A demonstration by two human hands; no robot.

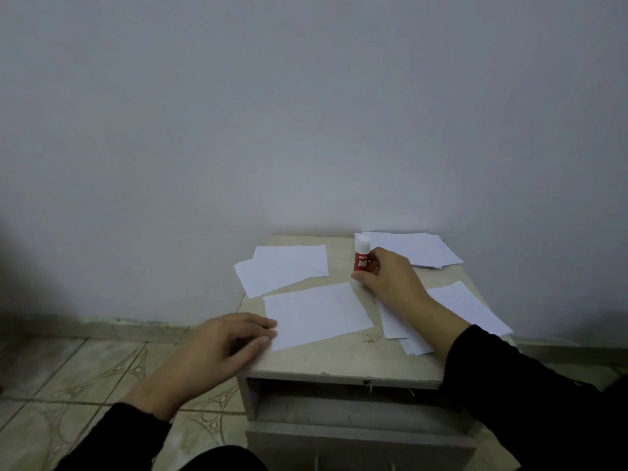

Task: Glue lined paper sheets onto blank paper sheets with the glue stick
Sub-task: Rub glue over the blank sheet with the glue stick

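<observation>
The right hand (387, 277) grips the upright glue stick (362, 256) near the tabletop's (339, 365) far edge; its red label's white writing is unreadable. The left hand (217, 348), fingers relaxed, touches the centre sheet (316, 314) at the left edge.

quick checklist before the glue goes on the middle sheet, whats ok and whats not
1. Glue stick in hand: ok, the right hand grips it upright on the table.
2. Cap off: not ok, the white cap is still on.
3. Middle sheet held steady: ok, the left hand touches its near left corner with its fingers.
4. Middle sheet lying flat and uncovered: ok.
5. Whether it is a lined or a blank sheet: cannot tell, too dim.
6. More sheets within reach: ok, the left pile, back pile and right pile are on the table.
</observation>
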